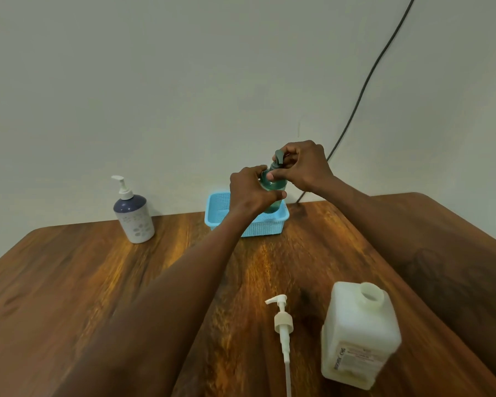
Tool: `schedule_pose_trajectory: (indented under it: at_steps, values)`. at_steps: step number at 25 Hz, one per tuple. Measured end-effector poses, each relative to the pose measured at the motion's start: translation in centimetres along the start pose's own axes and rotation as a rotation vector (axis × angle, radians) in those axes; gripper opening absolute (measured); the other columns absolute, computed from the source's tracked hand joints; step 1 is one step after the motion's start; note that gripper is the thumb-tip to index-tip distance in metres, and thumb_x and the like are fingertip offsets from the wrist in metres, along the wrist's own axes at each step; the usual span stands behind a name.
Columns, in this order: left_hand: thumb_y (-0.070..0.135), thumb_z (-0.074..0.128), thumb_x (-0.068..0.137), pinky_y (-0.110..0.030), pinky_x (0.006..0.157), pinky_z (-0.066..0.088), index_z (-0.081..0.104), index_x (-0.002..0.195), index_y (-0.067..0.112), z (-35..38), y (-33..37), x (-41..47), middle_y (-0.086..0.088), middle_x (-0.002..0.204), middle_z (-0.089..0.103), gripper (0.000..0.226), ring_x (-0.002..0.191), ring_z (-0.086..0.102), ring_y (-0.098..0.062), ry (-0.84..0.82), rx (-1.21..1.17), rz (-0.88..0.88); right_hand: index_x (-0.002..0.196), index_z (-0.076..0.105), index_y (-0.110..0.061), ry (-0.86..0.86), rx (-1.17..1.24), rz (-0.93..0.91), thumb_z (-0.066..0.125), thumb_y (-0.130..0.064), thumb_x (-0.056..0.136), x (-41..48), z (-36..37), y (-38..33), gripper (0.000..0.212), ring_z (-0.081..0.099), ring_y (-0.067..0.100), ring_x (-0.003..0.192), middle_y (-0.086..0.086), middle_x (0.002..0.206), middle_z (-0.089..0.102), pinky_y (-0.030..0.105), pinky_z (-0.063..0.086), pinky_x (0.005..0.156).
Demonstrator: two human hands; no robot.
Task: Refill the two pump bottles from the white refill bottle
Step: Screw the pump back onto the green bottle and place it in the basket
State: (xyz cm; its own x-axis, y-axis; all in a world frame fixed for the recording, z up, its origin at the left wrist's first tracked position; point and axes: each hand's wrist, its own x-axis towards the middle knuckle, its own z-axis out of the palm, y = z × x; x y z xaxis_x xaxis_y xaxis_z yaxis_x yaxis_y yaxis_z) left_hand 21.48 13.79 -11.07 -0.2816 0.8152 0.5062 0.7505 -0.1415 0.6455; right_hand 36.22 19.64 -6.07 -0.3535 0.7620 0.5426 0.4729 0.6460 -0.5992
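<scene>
A teal pump bottle [273, 188] is held up above the blue basket [216, 214] at the far side of the table. My left hand [251, 193] wraps its body. My right hand [304, 166] pinches its grey pump head [279, 157] and collar. The white refill bottle [358, 336] stands uncapped at the near right, its mouth open. Its white pump [283, 325] lies flat on the table just left of it, tube pointing toward me. A second pump bottle [133, 217], white with a dark blue shoulder and white pump, stands at the far left.
The wooden table [98, 282] meets a pale wall at the back. A dark cable [364, 87] runs down the wall to the table's back edge behind the basket.
</scene>
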Motion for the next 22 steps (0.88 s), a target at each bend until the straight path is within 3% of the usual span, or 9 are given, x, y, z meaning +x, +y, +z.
schedule_pose_trajectory:
  at_steps: [5, 8, 10, 13, 15, 17, 20, 22]
  values:
    - [0.053, 0.086, 0.059, -0.031, 0.075, 0.057, 0.078, 0.088, 0.021, 1.7, -1.4, 0.1, 0.006, 0.081, 0.076, 0.043, 0.076, 0.069, -0.010, -0.066, 0.004, -0.014, 0.104, 0.076, -0.012, -0.048, -0.003, 0.079, 0.098, -0.033, 0.059, 0.3, 1.5, 2.3, 0.054, 0.074, 0.010, 0.084, 0.001, 0.094, 0.078, 0.033, 0.063, 0.081]
    - [0.052, 0.089, 0.060, -0.024, 0.067, 0.050, 0.079, 0.085, 0.022, 2.2, -2.0, -0.4, 0.006, 0.079, 0.075, 0.040, 0.073, 0.067, -0.009, -0.105, 0.039, -0.030, 0.104, 0.075, -0.012, -0.101, -0.001, 0.116, 0.098, -0.027, 0.061, -0.2, 2.1, 3.1, 0.051, 0.075, 0.010, 0.082, 0.002, 0.092, 0.078, 0.031, 0.063, 0.081]
    - [0.053, 0.090, 0.060, -0.026, 0.067, 0.051, 0.079, 0.087, 0.022, 2.4, -2.4, -0.7, 0.005, 0.080, 0.075, 0.042, 0.073, 0.066, -0.009, -0.112, 0.057, -0.051, 0.107, 0.074, -0.011, -0.136, -0.018, 0.134, 0.097, -0.029, 0.062, -0.5, 2.5, 3.4, 0.054, 0.075, 0.010, 0.083, 0.003, 0.093, 0.079, 0.029, 0.062, 0.081]
    - [0.053, 0.090, 0.062, -0.027, 0.072, 0.051, 0.079, 0.096, 0.018, 2.5, -2.5, -0.8, 0.000, 0.090, 0.076, 0.050, 0.081, 0.067, -0.013, -0.124, 0.078, -0.086, 0.111, 0.073, -0.011, -0.157, -0.038, 0.163, 0.097, -0.031, 0.062, -0.5, 2.5, 3.1, 0.058, 0.074, 0.008, 0.083, 0.003, 0.096, 0.079, 0.015, 0.055, 0.072]
    - [0.053, 0.091, 0.064, -0.034, 0.086, 0.053, 0.075, 0.109, 0.015, 2.3, -2.5, -0.7, -0.005, 0.105, 0.074, 0.061, 0.095, 0.067, -0.021, -0.149, 0.098, -0.122, 0.113, 0.071, -0.013, -0.187, -0.052, 0.185, 0.097, -0.030, 0.063, -0.5, 2.1, 2.4, 0.059, 0.072, 0.007, 0.080, 0.004, 0.096, 0.079, 0.011, 0.048, 0.069]
    - [0.054, 0.090, 0.067, -0.039, 0.098, 0.049, 0.071, 0.122, 0.013, 2.0, -2.6, -0.5, -0.008, 0.119, 0.071, 0.071, 0.108, 0.065, -0.025, -0.181, 0.120, -0.144, 0.115, 0.070, -0.014, -0.193, -0.071, 0.202, 0.096, -0.030, 0.063, -0.5, 1.3, 1.7, 0.060, 0.072, 0.008, 0.080, 0.004, 0.099, 0.078, 0.011, 0.047, 0.068]
    - [0.057, 0.089, 0.066, -0.036, 0.102, 0.041, 0.063, 0.134, 0.014, 0.7, -2.9, -0.9, -0.006, 0.130, 0.066, 0.084, 0.120, 0.060, -0.025, -0.209, 0.139, -0.153, 0.116, 0.070, -0.013, -0.152, -0.112, 0.170, 0.096, -0.031, 0.065, -0.8, 0.0, 0.0, 0.060, 0.071, 0.011, 0.082, 0.003, 0.100, 0.076, 0.016, 0.053, 0.073]
    - [0.052, 0.092, 0.065, -0.036, 0.104, 0.048, 0.062, 0.135, 0.016, -1.1, -3.4, -1.4, -0.004, 0.130, 0.066, 0.084, 0.116, 0.062, -0.020, -0.171, 0.107, -0.151, 0.115, 0.070, -0.012, -0.121, -0.143, 0.097, 0.094, -0.030, 0.067, -1.0, -0.5, -1.8, 0.057, 0.071, 0.013, 0.085, 0.003, 0.100, 0.074, 0.022, 0.058, 0.079]
